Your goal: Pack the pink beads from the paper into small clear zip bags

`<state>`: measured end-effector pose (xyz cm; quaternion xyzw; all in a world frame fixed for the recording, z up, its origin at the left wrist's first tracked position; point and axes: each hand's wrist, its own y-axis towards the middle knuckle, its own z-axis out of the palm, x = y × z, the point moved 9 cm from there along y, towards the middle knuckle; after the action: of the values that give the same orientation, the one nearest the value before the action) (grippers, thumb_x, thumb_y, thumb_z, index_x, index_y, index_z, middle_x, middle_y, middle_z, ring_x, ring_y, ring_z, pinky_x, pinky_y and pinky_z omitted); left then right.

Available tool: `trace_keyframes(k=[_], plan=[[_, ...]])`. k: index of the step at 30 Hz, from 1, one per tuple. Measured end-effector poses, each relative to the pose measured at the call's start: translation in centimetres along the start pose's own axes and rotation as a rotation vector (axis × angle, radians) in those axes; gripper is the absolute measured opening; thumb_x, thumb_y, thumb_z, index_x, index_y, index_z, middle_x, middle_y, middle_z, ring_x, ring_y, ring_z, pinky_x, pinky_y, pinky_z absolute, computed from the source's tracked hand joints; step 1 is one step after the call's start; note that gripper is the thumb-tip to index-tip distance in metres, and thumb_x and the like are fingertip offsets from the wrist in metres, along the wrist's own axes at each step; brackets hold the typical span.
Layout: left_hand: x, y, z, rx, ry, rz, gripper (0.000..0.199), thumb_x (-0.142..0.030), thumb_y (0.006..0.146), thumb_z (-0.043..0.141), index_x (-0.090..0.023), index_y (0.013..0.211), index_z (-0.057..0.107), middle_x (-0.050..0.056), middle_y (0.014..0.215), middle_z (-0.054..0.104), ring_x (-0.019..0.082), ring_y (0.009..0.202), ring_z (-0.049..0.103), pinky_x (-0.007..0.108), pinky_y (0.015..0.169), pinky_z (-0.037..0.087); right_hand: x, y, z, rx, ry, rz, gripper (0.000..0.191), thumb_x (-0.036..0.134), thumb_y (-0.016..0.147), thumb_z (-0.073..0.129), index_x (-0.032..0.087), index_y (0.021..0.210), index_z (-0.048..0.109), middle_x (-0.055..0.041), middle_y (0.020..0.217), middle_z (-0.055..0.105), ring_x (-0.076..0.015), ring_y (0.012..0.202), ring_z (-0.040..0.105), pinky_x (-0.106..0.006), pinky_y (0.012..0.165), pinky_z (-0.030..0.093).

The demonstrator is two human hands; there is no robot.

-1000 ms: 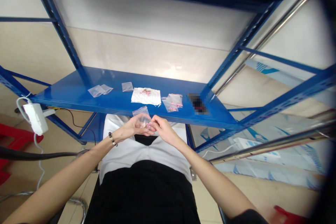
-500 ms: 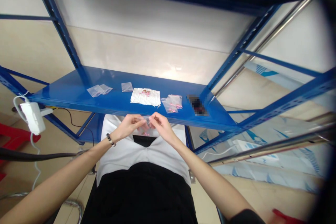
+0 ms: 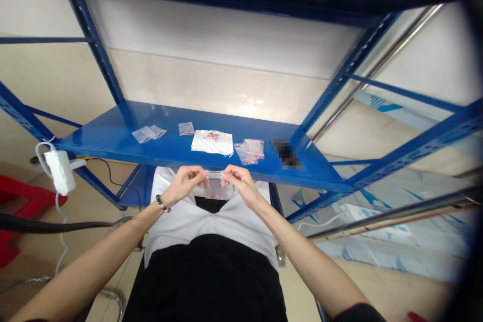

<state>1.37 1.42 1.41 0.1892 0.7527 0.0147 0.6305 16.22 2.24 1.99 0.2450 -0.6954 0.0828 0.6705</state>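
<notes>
A small clear plastic bag (image 3: 216, 188) with pink bits at its bottom hangs over my lap, just before the shelf's front edge. My left hand (image 3: 187, 182) pinches its top left corner, and my right hand (image 3: 240, 183) pinches the top right corner. On the blue shelf (image 3: 166, 153) lies a white cloth (image 3: 211, 147) with small pink pieces (image 3: 212, 136) on it. To its right are overlapping clear bags (image 3: 252, 151) holding pink pieces. Left of the cloth lie a flat clear bag (image 3: 186, 129) and a pair of similar bags (image 3: 147, 134).
A dark, pixelated object (image 3: 287, 154) lies on the shelf's right part. Blue uprights frame both sides, and another shelf hangs above. A white power strip (image 3: 61, 172) with a cable hangs at the left, near a red stool (image 3: 26, 198).
My hands have moved apart along the bag's top edge, which now stretches between them. The whole view has shifted slightly.
</notes>
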Motion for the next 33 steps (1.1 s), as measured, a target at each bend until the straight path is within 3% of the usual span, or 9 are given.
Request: trace_keyframes(k=[4, 8, 12, 17, 21, 26, 29, 33], plan=[[0.2, 0.0, 0.7, 0.027, -0.039, 0.000, 0.035, -0.044, 0.088, 0.061, -0.013, 0.073, 0.067, 0.006, 0.071, 0.070, 0.014, 0.064, 0.059, 0.024, 0.062, 0.043, 0.4, -0.2, 1.3, 0.095, -0.043, -0.009, 0.031, 0.046, 0.092, 0.054, 0.019, 0.082, 0.063, -0.0025, 0.073, 0.064, -0.0169, 0.071, 0.059, -0.029, 0.070, 0.044], [1.6, 0.8, 2.8, 0.096, -0.190, -0.056, 0.033, -0.046, 0.087, 0.063, -0.013, 0.079, 0.065, 0.006, 0.073, 0.069, 0.016, 0.066, 0.063, 0.025, 0.063, 0.045, 0.2, 0.6, 1.4, 0.114, -0.139, -0.034, 0.039, 0.048, 0.094, 0.051, 0.017, 0.071, 0.061, -0.0022, 0.070, 0.063, -0.0158, 0.069, 0.057, -0.028, 0.069, 0.042], [2.0, 1.0, 3.6, 0.108, -0.209, -0.058, 0.034, -0.046, 0.088, 0.061, -0.014, 0.077, 0.061, 0.004, 0.069, 0.067, 0.014, 0.062, 0.060, 0.024, 0.062, 0.043, -0.2, 0.9, 1.1, 0.113, -0.153, -0.040, 0.040, 0.047, 0.094, 0.051, 0.017, 0.069, 0.059, -0.0006, 0.066, 0.059, -0.0138, 0.064, 0.053, -0.026, 0.064, 0.039], [1.0, 0.1, 2.8, 0.090, -0.107, -0.030, 0.034, -0.046, 0.089, 0.060, -0.013, 0.077, 0.063, 0.003, 0.065, 0.064, 0.013, 0.061, 0.056, 0.024, 0.062, 0.042, -0.3, 0.3, 1.1, 0.049, -0.182, -0.017, 0.039, 0.048, 0.091, 0.056, 0.017, 0.068, 0.057, 0.0014, 0.061, 0.052, -0.0115, 0.055, 0.044, -0.024, 0.054, 0.031], [0.6, 0.1, 2.4, 0.074, -0.086, -0.012, 0.035, -0.045, 0.089, 0.060, -0.013, 0.076, 0.063, 0.003, 0.065, 0.063, 0.013, 0.062, 0.056, 0.023, 0.062, 0.042, 0.2, 0.3, 1.0, -0.019, -0.210, -0.031, 0.040, 0.050, 0.089, 0.057, 0.018, 0.066, 0.056, 0.0007, 0.059, 0.054, -0.0123, 0.056, 0.046, -0.025, 0.054, 0.032], [1.5, 1.0, 1.6, -0.007, -0.092, -0.028, 0.035, -0.045, 0.089, 0.059, -0.014, 0.074, 0.061, 0.002, 0.066, 0.061, 0.012, 0.061, 0.054, 0.023, 0.059, 0.040, -1.3, 0.9, 0.7, 0.024, -0.048, 0.079, 0.039, 0.054, 0.088, 0.058, 0.017, 0.074, 0.058, 0.0004, 0.060, 0.057, -0.0111, 0.051, 0.045, -0.024, 0.050, 0.032], [1.5, 1.0, 1.1, -0.058, -0.097, -0.026, 0.034, -0.044, 0.088, 0.060, -0.014, 0.074, 0.061, 0.001, 0.066, 0.060, 0.012, 0.062, 0.052, 0.022, 0.059, 0.039, -1.9, 0.7, -0.1, -0.014, 0.017, 0.116, 0.038, 0.053, 0.085, 0.062, 0.017, 0.075, 0.058, 0.0009, 0.061, 0.057, -0.0104, 0.051, 0.045, -0.023, 0.049, 0.032], [1.2, 0.1, 1.9, 0.032, -0.084, -0.030, 0.031, -0.042, 0.089, 0.061, -0.013, 0.077, 0.065, 0.003, 0.069, 0.064, 0.013, 0.064, 0.055, 0.023, 0.061, 0.040, -1.6, 0.0, 0.5, 0.001, 0.042, 0.071, 0.034, 0.048, 0.082, 0.068, 0.017, 0.073, 0.058, 0.0016, 0.060, 0.056, -0.0102, 0.053, 0.047, -0.022, 0.051, 0.034]])
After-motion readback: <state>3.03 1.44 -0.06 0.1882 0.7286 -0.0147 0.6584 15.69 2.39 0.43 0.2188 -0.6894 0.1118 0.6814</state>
